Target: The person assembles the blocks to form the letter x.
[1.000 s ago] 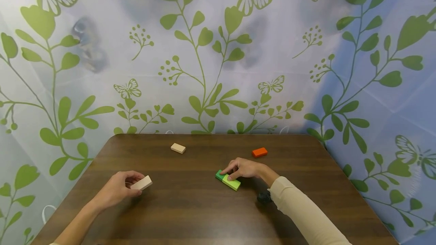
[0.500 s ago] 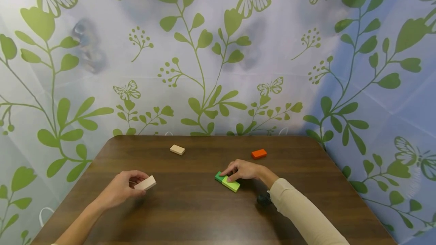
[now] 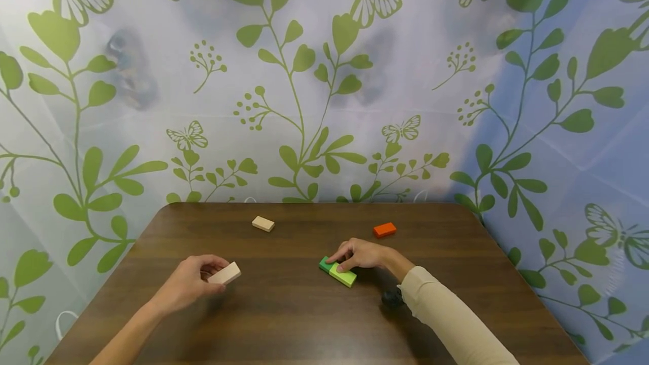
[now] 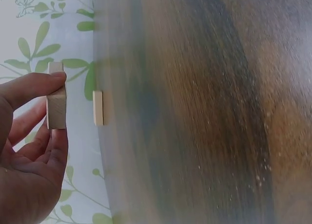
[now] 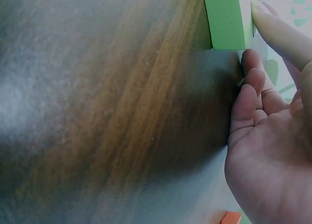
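My left hand [image 3: 189, 286] pinches a pale wooden block [image 3: 226, 274] between thumb and fingers, raised above the brown table [image 3: 284, 320]. In the left wrist view, the thumb crosses the middle of this block [image 4: 57, 112]. On the table, a dark green block [image 3: 326, 263] and a light green block [image 3: 343, 276] lie end to end, touching. From above, my right hand [image 3: 364, 253] rests its index finger on the dark green one and its thumb on the light green one. Its other fingers are loosely bent beside the blocks [image 5: 226, 19].
A second pale wooden block [image 3: 263, 223] lies near the table's far edge, left of centre. Toward the far right is an orange block [image 3: 385, 230]. A small dark object [image 3: 392, 297] shows at the right wrist. A curtain [image 3: 304, 72] with green leaves hangs behind the table.
My left hand has shifted to the right with its pale block, toward the green blocks. The right hand keeps its place on the green pair.
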A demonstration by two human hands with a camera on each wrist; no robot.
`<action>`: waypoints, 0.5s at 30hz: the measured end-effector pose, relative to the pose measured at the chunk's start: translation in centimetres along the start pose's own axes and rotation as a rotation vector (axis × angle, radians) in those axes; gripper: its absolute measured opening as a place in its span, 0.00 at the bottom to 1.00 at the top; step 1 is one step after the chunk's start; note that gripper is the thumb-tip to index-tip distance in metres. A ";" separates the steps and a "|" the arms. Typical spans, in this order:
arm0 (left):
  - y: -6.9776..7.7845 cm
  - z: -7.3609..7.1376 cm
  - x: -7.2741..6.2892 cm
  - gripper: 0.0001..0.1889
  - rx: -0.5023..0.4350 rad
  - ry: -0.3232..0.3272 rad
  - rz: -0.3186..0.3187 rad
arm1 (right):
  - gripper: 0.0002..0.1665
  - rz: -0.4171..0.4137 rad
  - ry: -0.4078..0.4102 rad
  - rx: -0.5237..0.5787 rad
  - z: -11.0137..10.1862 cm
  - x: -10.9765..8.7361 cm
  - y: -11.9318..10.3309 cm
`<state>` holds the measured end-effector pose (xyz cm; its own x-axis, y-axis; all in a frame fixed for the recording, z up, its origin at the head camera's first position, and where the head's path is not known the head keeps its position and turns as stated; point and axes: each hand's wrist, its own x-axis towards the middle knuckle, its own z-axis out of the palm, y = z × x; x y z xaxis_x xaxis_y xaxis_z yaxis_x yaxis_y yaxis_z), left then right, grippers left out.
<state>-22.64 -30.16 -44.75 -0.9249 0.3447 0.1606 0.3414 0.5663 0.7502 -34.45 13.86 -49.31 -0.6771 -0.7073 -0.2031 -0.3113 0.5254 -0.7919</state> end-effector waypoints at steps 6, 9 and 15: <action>0.9 0.8 0.3 0.21 -0.018 0.013 0.012 | 0.20 0.009 0.000 0.012 0.0 0.0 0.1; 1.2 1.3 0.5 0.21 -0.021 0.016 0.013 | 0.20 0.010 0.001 0.014 0.0 0.0 0.1; 1.5 2.2 1.1 0.21 -0.030 0.019 0.005 | 0.20 0.012 -0.003 0.014 0.0 0.1 0.1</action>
<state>-22.75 -27.29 -44.92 -0.9264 0.3327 0.1762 0.3407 0.5417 0.7684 -34.53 13.85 -49.39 -0.6785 -0.7026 -0.2143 -0.2940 0.5271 -0.7973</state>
